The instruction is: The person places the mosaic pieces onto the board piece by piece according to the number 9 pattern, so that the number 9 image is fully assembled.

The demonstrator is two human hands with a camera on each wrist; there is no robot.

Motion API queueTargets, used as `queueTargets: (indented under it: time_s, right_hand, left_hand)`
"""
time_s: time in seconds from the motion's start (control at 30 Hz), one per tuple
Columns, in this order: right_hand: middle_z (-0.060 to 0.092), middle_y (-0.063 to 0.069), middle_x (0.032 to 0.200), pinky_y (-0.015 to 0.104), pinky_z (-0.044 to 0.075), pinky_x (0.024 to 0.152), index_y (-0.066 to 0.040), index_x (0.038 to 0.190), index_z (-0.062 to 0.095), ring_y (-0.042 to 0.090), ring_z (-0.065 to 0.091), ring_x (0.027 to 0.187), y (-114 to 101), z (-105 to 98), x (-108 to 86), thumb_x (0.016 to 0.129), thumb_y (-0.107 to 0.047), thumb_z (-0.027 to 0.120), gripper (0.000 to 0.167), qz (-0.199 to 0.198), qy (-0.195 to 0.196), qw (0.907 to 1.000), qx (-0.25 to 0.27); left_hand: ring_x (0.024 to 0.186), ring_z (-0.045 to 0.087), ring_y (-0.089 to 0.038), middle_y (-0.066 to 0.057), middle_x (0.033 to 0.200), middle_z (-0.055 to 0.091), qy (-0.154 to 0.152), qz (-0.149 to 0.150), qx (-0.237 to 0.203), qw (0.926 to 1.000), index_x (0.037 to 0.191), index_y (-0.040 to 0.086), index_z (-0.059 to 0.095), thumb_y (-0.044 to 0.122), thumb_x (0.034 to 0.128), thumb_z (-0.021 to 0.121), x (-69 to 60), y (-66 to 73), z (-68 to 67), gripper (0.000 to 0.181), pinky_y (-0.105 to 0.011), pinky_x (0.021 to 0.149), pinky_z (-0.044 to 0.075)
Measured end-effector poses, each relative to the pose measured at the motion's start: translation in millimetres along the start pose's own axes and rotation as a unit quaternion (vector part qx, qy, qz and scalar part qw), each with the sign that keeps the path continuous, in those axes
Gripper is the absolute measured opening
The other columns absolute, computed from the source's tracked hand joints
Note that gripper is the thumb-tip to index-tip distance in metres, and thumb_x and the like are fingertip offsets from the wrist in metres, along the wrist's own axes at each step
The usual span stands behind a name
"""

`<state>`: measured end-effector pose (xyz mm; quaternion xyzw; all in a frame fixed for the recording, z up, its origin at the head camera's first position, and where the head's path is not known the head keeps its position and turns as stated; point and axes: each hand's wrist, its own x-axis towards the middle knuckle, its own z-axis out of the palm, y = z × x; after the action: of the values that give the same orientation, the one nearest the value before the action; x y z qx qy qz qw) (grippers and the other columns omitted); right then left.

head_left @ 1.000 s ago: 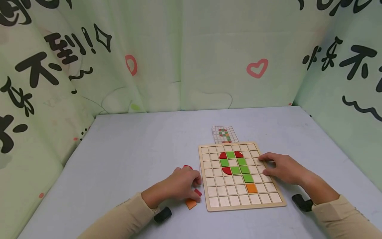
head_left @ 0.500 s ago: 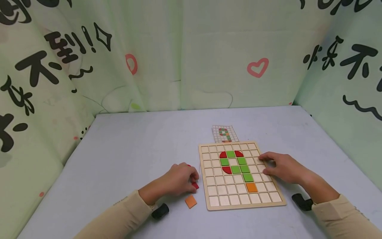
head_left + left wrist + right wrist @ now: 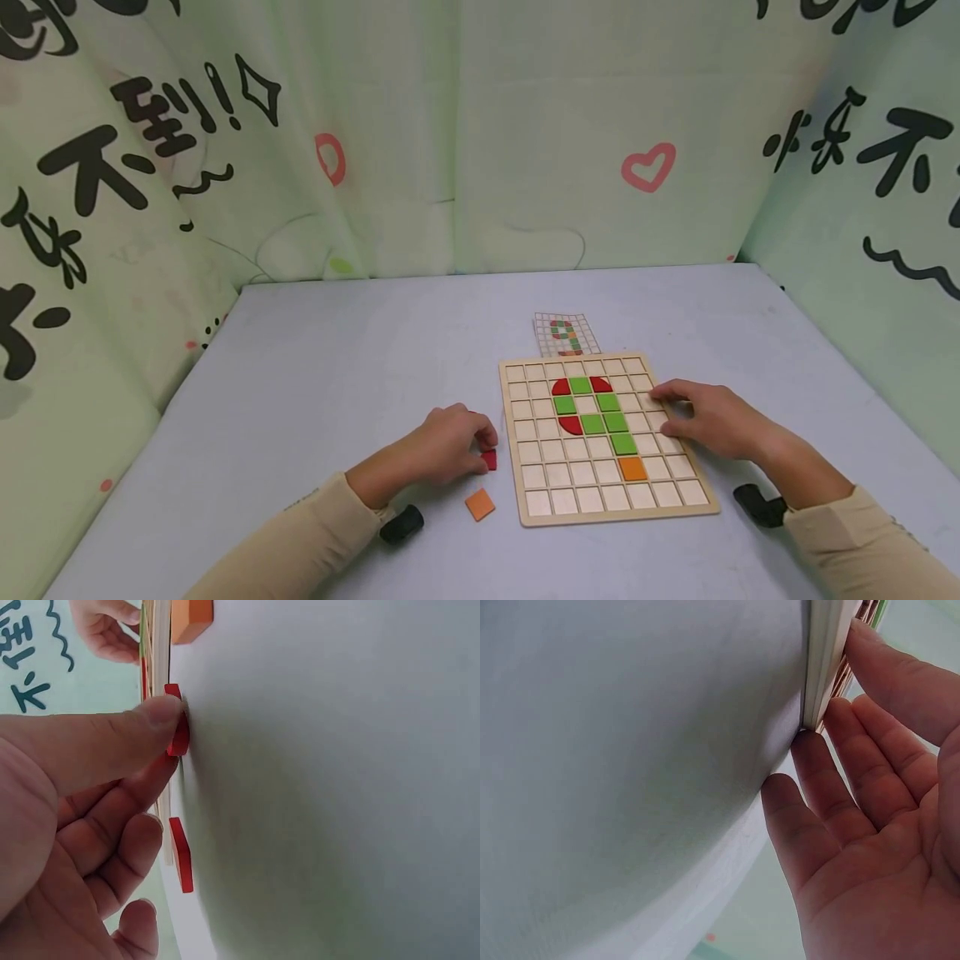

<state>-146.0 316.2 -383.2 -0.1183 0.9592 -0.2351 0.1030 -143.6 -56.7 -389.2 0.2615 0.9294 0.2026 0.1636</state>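
My left hand (image 3: 453, 442) is on the table beside the board's left edge. Its thumb and fingers pinch a small red tile (image 3: 178, 735); part of that tile (image 3: 490, 459) also shows in the head view. A second red tile (image 3: 182, 856) lies close by in the left wrist view, but the hand hides it from the head camera. Just nearer to me sits a square orange tile (image 3: 480, 504). My right hand (image 3: 716, 421) rests at the right edge of the wooden grid board (image 3: 600, 522), with thumb (image 3: 900, 675) and fingertips touching it, fingers mostly straight.
Red, green and one orange tile (image 3: 632, 469) fill cells of the board in a curved figure. Behind it lies a card (image 3: 566, 333) printed with a coloured grid pattern. A printed curtain (image 3: 450, 167) encloses the white table (image 3: 360, 358).
My left hand has moved slightly away from me, bringing the red tile with it and uncovering the orange tile. The far red tile has gone out of head view. My right hand stays put.
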Motion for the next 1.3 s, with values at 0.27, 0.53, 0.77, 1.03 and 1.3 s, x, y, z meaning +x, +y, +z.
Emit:
queueTargets:
  time_s: [0.27,0.53,0.77,1.03,1.3]
  right_hand:
    - [0.055,0.027,0.134,0.062,0.039,0.098,-0.002,0.131,0.060,0.047,0.050,0.120,0.0,-0.5,0.5,0.088,-0.020,0.074,0.049,0.002,-0.002,1.0000,-0.002]
    - [0.055,0.027,0.135,0.063,0.039,0.098,-0.002,0.131,0.060,0.047,0.050,0.121,-0.1,-0.3,-0.1,0.088,-0.021,0.075,0.049,0.003,-0.001,1.0000,0.004]
    - [0.055,0.028,0.135,0.061,0.041,0.097,-0.002,0.132,0.060,0.046,0.052,0.118,2.0,-0.4,0.5,0.089,-0.021,0.075,0.049,-0.002,-0.002,1.0000,0.000]
    - [0.054,0.028,0.135,0.061,0.041,0.096,-0.001,0.132,0.059,0.046,0.053,0.118,1.9,-0.3,0.6,0.089,-0.021,0.074,0.050,-0.002,-0.004,1.0000,0.001]
    - [0.054,0.028,0.135,0.061,0.041,0.096,-0.002,0.131,0.060,0.047,0.053,0.118,1.1,-0.4,0.1,0.088,-0.020,0.075,0.049,-0.002,-0.002,1.0000,-0.001]
  left_hand:
    - [0.090,0.049,-0.011,0.012,0.091,0.061,-0.003,0.011,-0.059,0.9982,0.103,0.015,0.069,0.006,0.0850,0.079,1.9,-4.8,-1.1,0.022,-0.026,0.076,0.045]
    - [0.082,0.047,-0.010,0.016,0.080,0.058,0.015,0.031,-0.036,0.9987,0.093,0.019,0.065,0.017,0.0824,0.083,5.9,-8.0,2.0,0.021,-0.032,0.080,0.039]
    - [0.088,0.048,-0.010,0.014,0.086,0.061,0.005,0.026,-0.054,0.9982,0.096,0.017,0.068,0.007,0.0849,0.078,5.9,-6.0,2.4,0.019,-0.027,0.079,0.043]
    - [0.091,0.048,-0.011,0.013,0.090,0.059,0.016,0.009,-0.040,0.9990,0.103,0.018,0.068,0.014,0.0826,0.082,4.4,-5.8,0.8,0.025,-0.027,0.075,0.043]
    - [0.088,0.048,-0.011,0.014,0.086,0.059,0.020,0.006,-0.015,0.9997,0.100,0.018,0.067,0.020,0.0822,0.084,6.6,-9.3,1.6,0.025,-0.030,0.077,0.042]
